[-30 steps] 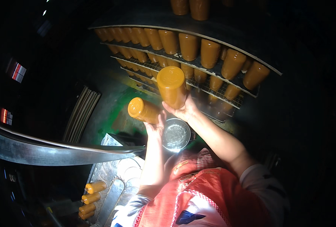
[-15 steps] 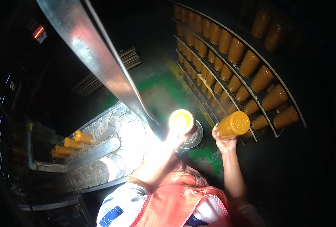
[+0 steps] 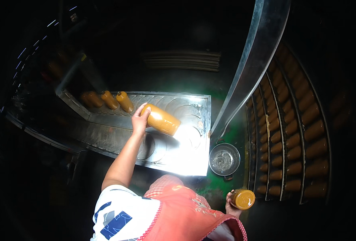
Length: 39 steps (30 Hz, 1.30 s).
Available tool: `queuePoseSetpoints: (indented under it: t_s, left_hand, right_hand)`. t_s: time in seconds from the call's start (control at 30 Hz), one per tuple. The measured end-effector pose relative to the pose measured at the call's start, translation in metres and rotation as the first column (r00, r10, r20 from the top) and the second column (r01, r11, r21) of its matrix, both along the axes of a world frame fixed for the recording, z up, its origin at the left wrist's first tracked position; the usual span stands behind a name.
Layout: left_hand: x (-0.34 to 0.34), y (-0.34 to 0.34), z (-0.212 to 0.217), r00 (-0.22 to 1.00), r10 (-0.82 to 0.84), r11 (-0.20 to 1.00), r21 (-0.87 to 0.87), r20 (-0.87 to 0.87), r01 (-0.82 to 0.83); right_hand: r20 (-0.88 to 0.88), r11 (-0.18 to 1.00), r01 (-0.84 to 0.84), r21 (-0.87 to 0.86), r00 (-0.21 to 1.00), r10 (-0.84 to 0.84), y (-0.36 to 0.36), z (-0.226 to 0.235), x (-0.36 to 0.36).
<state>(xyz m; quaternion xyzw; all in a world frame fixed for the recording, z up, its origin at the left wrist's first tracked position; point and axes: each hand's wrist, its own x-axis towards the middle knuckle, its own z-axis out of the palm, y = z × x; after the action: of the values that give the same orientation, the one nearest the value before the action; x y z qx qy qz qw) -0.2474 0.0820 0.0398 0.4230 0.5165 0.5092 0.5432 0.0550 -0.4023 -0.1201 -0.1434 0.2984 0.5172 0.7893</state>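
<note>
Over a brightly lit metal conveyor (image 3: 139, 161) with round plates, my left hand (image 3: 139, 119) grips a glossy orange-brown bottle (image 3: 164, 121). That bottle is tilted, nearly lying on its side, and my fingers close around its left end. Low at the right, beside my apron, my right hand (image 3: 231, 205) is wrapped round a second orange-brown bottle (image 3: 243, 199), whose round end points up at me. Part of the right hand is hidden behind it. Several similar bottles (image 3: 125, 102) stand on the conveyor's far left.
A round metal pan (image 3: 224, 159) sits on the green floor right of the conveyor's end. A tall metal post (image 3: 262, 44) rises between conveyor and racks. Shelves (image 3: 282, 160) at the right hold many orange-brown bottles. Stacked slats (image 3: 182, 60) lie at the back.
My view has turned toward the conveyor. The left hand has carried its bottle leftward over the conveyor and tilted it; the right hand has come lower, away from the shelves, still holding its bottle.
</note>
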Motion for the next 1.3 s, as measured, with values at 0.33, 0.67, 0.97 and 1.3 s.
queuePoseSetpoints:
  t_s: [0.33, 0.67, 0.97, 1.3]
  left_hand:
    - [-0.044, 0.21, -0.137, 0.675, 0.165, 0.871, 0.427, -0.719, 0.243]
    - [-0.14, 0.186, -0.132, 0.754, 0.178, 0.862, 0.47, -0.632, 0.19]
    - [-0.105, 0.049, -0.096, 0.964, -0.251, 0.953, 0.15, -0.091, 0.263]
    - [0.154, -0.104, -0.062, 0.447, -0.894, 0.443, 0.146, 0.002, 0.885]
  right_hand:
    - [0.87, 0.933, 0.033, -0.359, 0.373, 0.322, 0.329, 0.131, -0.096]
    - [0.481, 0.907, 0.1, -0.409, -0.822, 0.307, 0.635, 0.064, -0.22]
    - [0.624, 0.931, -0.074, -0.358, -0.76, 0.18, 0.583, 0.066, -0.216]
    - [0.775, 0.855, 0.264, -0.446, -0.363, 0.517, 0.196, 0.082, 0.037]
